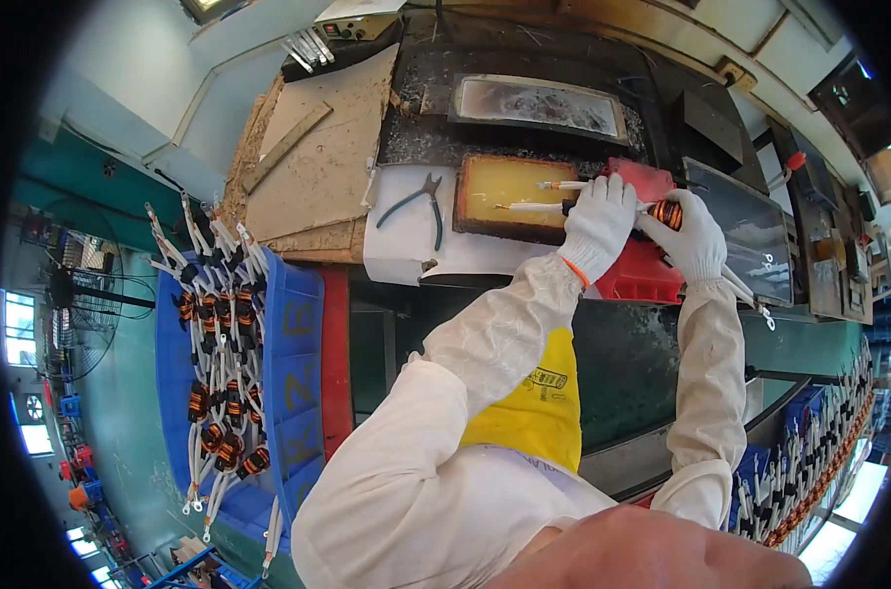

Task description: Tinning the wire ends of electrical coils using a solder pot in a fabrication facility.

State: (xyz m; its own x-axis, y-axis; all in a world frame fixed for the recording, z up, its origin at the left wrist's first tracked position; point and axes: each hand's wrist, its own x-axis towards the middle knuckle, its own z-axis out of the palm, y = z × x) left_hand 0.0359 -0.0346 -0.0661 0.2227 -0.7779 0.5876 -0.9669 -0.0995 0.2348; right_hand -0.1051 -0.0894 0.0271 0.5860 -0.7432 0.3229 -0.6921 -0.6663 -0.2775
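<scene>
A copper-wound ring coil [666,214] with black bands is gripped in my gloved right hand [693,236]. My gloved left hand [600,218] is closed round the coil's white cable leads [536,207]. The leads' bare ends point left, over a shallow brown-rimmed tray [512,231] of yellowish material. More white leads [740,285] with ring terminals trail right of my right hand. Under and behind my hands is a red plastic holder [644,277]. Left of the tray, teal-handled cutting pliers [413,209] lie on white paper [391,245].
A blue bin [298,373] at left holds several similar coils [227,450]. Behind the tray sits a rectangular metal-rimmed pan [539,106] with a greyish surface. Cardboard [318,157] lies at the back left. More coils with leads [799,471] stand at lower right.
</scene>
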